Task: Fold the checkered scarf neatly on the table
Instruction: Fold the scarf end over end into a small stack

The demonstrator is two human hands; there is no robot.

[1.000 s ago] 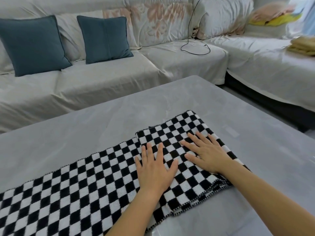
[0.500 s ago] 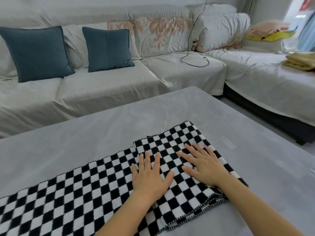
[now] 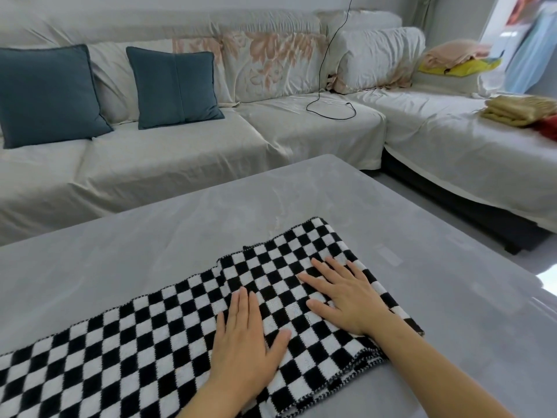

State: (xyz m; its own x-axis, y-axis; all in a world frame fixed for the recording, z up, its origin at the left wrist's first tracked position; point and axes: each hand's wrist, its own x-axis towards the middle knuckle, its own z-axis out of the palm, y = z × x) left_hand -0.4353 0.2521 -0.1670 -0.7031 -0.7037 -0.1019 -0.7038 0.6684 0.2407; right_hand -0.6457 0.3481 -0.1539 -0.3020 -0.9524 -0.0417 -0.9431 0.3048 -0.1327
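A black-and-white checkered scarf point(image 3: 144, 339) lies across the grey table point(image 3: 301, 206), running off the left edge of view. Its right end is doubled over into a thicker stacked part, with layered edges showing at the near side. My left hand point(image 3: 244, 342) rests flat, palm down, on the scarf at the left side of that stacked part. My right hand point(image 3: 346, 297) lies flat on the stack further right, fingers spread and pointing up-left. Neither hand grips the cloth.
A cream-covered corner sofa point(image 3: 211, 146) wraps the far and right sides of the table. On it are two dark teal cushions point(image 3: 174, 86), a black cable point(image 3: 331, 107), and folded cloths point(image 3: 518, 110) at the right. The table's right corner point(image 3: 542, 282) is close.
The view has tilted up and shifted, showing more sofa. Both hands stay flat on the scarf; the left hand's fingers have drawn closer together.
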